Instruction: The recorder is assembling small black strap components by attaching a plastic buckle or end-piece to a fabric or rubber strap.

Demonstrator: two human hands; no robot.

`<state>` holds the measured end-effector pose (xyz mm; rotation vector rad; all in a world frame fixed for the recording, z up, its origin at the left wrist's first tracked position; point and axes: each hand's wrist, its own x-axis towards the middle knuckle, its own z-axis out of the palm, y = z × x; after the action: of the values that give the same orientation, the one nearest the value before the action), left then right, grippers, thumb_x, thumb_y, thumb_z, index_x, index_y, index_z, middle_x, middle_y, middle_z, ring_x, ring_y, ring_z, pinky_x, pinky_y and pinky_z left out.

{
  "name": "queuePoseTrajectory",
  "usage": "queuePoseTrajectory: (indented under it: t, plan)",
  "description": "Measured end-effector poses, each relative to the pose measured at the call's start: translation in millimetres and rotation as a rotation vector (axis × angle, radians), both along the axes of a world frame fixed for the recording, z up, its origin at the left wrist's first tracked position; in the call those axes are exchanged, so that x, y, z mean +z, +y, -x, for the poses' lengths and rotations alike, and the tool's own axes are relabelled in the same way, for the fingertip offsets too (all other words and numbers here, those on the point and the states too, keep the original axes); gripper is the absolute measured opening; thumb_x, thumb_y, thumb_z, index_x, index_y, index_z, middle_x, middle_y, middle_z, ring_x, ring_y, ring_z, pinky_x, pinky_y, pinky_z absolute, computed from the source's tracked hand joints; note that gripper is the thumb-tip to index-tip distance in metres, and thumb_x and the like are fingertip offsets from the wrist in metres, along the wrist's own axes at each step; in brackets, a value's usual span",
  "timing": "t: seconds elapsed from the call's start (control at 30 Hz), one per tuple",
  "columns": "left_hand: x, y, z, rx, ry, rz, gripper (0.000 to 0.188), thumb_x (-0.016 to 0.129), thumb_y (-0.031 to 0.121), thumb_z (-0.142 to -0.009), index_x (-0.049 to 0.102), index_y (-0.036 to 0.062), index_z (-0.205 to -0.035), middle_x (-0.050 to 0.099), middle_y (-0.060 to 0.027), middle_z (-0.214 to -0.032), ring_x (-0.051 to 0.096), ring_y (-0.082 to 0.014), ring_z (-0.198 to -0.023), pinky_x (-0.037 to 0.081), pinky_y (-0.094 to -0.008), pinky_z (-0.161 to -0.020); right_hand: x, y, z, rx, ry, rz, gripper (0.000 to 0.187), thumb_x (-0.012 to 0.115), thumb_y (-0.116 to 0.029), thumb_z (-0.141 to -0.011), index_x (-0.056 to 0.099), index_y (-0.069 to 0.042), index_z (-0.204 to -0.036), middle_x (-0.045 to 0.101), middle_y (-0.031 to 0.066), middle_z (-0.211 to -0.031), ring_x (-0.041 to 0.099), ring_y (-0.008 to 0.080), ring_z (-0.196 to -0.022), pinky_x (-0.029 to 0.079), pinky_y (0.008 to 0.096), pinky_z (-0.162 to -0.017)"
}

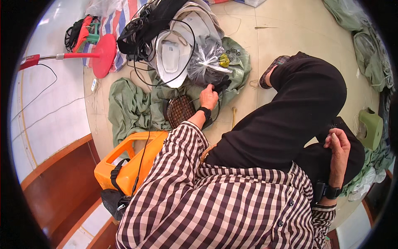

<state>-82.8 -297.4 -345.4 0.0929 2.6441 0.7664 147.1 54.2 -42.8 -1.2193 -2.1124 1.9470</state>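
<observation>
My left hand (209,98) reaches forward to the pile on the floor, its fingers curled at a black cloth item (223,85). That cloth lies against the lower edge of a knotted clear plastic bag (205,62) with dark contents and a yellow piece at its side. Just below my left hand sits a brown patterned pouch (180,111). Over my bent right leg, my right hand (340,150) has its fingers bent in toward the thumb. Whatever might be between those fingertips is too small to make out.
White moulded parts (169,58) and looped black cables (139,45) are heaped beyond green cloth (128,106). At my left stands an orange plastic stool (134,159) with a black strap. A red round-seated stool (104,56) is farther left; a green stool (370,128) stands right.
</observation>
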Motion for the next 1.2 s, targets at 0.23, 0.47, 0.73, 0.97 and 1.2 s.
queuePoseTrajectory:
  t: [0.23, 0.47, 0.73, 0.97, 1.2]
  plan:
    - [18, 22, 0, -0.363, 0.059, 0.260, 0.029, 0.056, 0.013, -0.074, 0.054, 0.0030, -0.101, 0.063, -0.0178, -0.078, 0.061, -0.0357, -0.076, 0.048, -0.0449, -0.068, 3, -7, 5, -0.016, -0.018, 0.008, 0.013, 0.054, -0.015, -0.090, 0.058, -0.004, -0.096, 0.055, -0.0004, -0.074, 0.049, 0.0060, -0.063, 0.040, 0.0178, -0.059]
    - [0, 33, 14, -0.548, 0.145, 0.319, 0.011, 0.055, 0.008, -0.074, 0.057, -0.0001, -0.081, 0.063, -0.0197, -0.071, 0.062, -0.0361, -0.069, 0.049, -0.0449, -0.062, 6, -9, 5, -0.014, -0.011, 0.015, 0.013, 0.053, -0.013, -0.090, 0.058, -0.003, -0.095, 0.055, 0.0006, -0.074, 0.049, 0.0066, -0.063, 0.040, 0.0187, -0.059]
    - [23, 11, 15, -0.449, 0.021, 0.168, 0.021, 0.057, 0.019, -0.071, 0.059, 0.0047, -0.086, 0.063, -0.0178, -0.081, 0.060, -0.0356, -0.080, 0.047, -0.0450, -0.071, 12, -13, 8, -0.021, 0.014, 0.019, 0.014, 0.053, -0.014, -0.090, 0.057, -0.001, -0.094, 0.055, 0.0016, -0.074, 0.049, 0.0072, -0.064, 0.040, 0.0200, -0.060]
    - [24, -5, 21, -0.268, 0.083, 0.031, 0.019, 0.057, 0.019, -0.072, 0.061, 0.0050, -0.085, 0.063, -0.0169, -0.081, 0.059, -0.0356, -0.079, 0.047, -0.0432, -0.071, 12, -14, 8, 0.036, 0.010, 0.036, 0.014, 0.053, -0.013, -0.090, 0.057, 0.000, -0.094, 0.055, 0.0018, -0.073, 0.049, 0.0075, -0.064, 0.040, 0.0201, -0.060]
    - [61, 4, 34, -0.299, 0.158, -0.089, 0.014, 0.057, 0.015, -0.077, 0.054, 0.0032, -0.084, 0.059, -0.0132, -0.070, 0.058, -0.0317, -0.069, 0.045, -0.0390, -0.064, 15, -14, 7, 0.023, 0.016, 0.012, 0.013, 0.052, -0.012, -0.090, 0.057, 0.000, -0.093, 0.055, 0.0019, -0.073, 0.050, 0.0074, -0.065, 0.040, 0.0200, -0.060]
